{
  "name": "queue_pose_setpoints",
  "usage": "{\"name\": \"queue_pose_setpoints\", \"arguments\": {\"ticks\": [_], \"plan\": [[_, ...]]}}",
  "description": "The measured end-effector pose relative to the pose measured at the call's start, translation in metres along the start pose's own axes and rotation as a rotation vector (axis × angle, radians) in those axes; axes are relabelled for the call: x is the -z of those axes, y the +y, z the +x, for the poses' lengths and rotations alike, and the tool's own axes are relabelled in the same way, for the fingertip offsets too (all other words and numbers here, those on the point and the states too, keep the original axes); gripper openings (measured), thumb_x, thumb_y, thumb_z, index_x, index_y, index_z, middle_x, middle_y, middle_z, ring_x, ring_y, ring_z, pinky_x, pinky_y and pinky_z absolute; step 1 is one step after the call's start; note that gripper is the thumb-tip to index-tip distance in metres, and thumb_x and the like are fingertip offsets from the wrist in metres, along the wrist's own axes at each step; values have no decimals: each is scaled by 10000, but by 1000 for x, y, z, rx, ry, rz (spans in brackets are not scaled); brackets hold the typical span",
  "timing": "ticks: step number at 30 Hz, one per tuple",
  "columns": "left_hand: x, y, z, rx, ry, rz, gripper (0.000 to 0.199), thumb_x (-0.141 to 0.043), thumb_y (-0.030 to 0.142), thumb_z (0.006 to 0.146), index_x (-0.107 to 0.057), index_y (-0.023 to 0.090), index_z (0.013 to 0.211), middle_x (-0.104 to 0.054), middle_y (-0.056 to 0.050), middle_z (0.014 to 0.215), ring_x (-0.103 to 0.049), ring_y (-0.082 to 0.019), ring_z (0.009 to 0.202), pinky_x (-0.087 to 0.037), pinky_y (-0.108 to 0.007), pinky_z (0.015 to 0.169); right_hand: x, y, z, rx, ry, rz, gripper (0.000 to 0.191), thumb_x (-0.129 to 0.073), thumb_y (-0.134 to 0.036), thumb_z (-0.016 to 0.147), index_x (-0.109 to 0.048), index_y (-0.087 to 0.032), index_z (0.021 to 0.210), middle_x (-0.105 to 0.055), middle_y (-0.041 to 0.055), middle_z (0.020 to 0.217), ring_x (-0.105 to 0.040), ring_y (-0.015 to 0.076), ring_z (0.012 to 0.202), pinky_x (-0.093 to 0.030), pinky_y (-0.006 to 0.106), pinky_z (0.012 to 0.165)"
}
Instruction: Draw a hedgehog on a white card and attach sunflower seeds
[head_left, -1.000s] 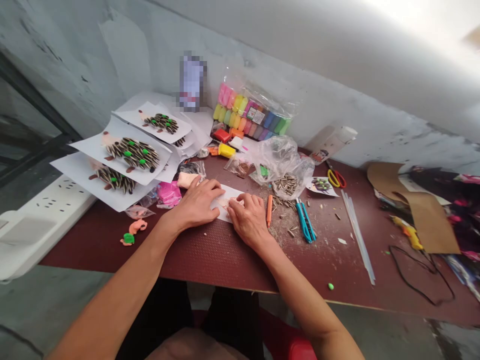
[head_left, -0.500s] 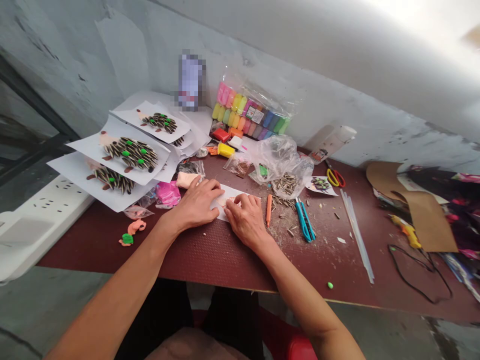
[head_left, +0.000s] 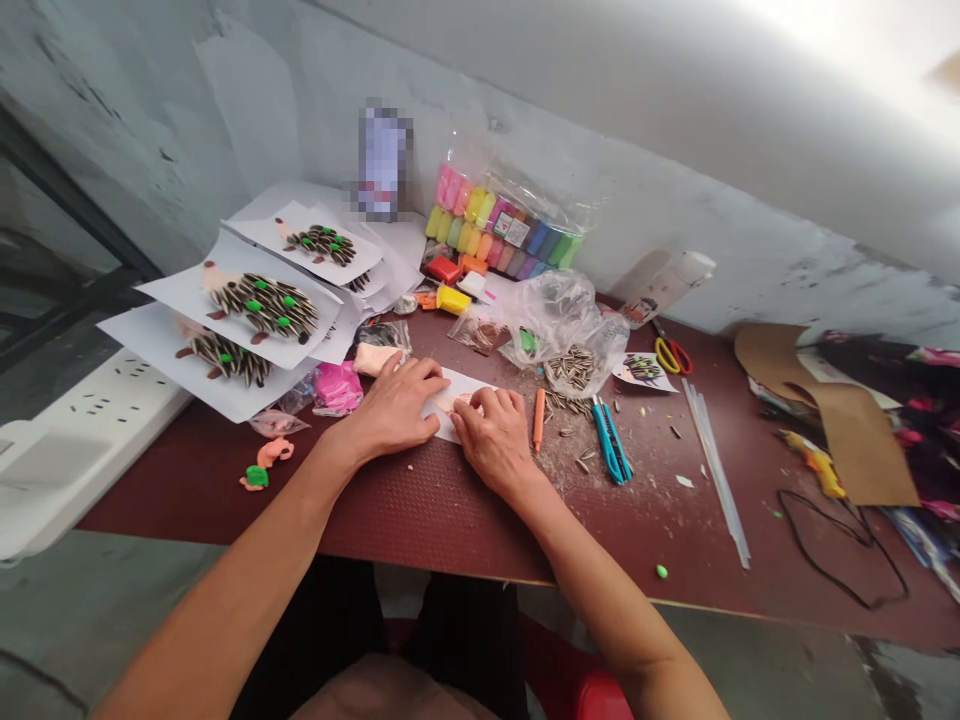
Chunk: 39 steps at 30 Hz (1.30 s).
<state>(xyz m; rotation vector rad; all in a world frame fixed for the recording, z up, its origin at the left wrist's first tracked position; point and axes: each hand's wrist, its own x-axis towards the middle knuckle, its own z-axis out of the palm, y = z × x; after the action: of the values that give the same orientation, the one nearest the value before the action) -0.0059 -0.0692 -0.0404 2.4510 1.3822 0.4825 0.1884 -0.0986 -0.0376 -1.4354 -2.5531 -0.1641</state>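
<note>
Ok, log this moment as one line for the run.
left hand: on paper | right hand: on clay | beside: orange stick, sunflower seeds

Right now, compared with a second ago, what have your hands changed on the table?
Only a small shift: the right hand has moved slightly left over the white paper strip, closer to the left hand. Neither hand has visibly taken hold of or let go of anything. The orange stick, the bag of sunflower seeds and the pack of coloured modelling clay lie as they were.

White paper card (head_left: pixel 442 415), lying flat, pale pink clay (head_left: pixel 459 402) on top
</note>
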Motion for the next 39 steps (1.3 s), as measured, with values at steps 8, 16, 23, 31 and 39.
{"name": "queue_pose_setpoints", "arguments": {"ticks": [8, 16, 23, 31, 39], "plan": [[1, 0, 0, -1, 2, -12, 412, -534, 224, 784, -717, 210, 1152, -648, -101, 1185, -585, -318, 1159, -303, -612, 1193, -1, 3, -1, 26, 3, 14, 263, -504, -337, 1065, -731, -209, 1035, -673, 79, 996, -502, 222, 903, -314, 378, 886], [0, -1, 0, 5, -3, -26, 422, -553, 227, 775, -722, 231, 1162, -641, -92, 1186, -582, -316, 1159, -284, -611, 1202, -4, 6, -2, -66, 76, 97, 268, -482, -280, 1057, -738, -206, 1091, -655, 84, 971, -516, 220, 908, -327, 373, 877], [0, 0, 0, -2, -7, -1, 391, -543, 228, 788, -722, 208, 1135, -641, -102, 1177, -589, -314, 1147, -299, -605, 1195, -2, 4, -1, -52, 12, 65, 241, -507, -325, 1046, -726, -233, 1091, -635, 84, 1019, -493, 230, 932, -318, 372, 875], [0, 1, 0, 1, 4, -15, 402, -548, 225, 787, -725, 228, 1147, -644, -94, 1175, -584, -319, 1144, -295, -610, 1194, 0, 3, 1, 8, 6, 1, 248, -495, -316, 1056, -720, -216, 1026, -643, 89, 1027, -480, 229, 923, -308, 383, 894], [0, 0, 0, 1, -10, -17, 401, -551, 229, 793, -719, 228, 1157, -637, -90, 1189, -581, -314, 1163, -288, -602, 1204, -1, 2, 1, -34, 48, 74, 278, -484, -309, 1061, -727, -229, 1169, -634, 92, 1050, -499, 225, 943, -328, 376, 896]]}}
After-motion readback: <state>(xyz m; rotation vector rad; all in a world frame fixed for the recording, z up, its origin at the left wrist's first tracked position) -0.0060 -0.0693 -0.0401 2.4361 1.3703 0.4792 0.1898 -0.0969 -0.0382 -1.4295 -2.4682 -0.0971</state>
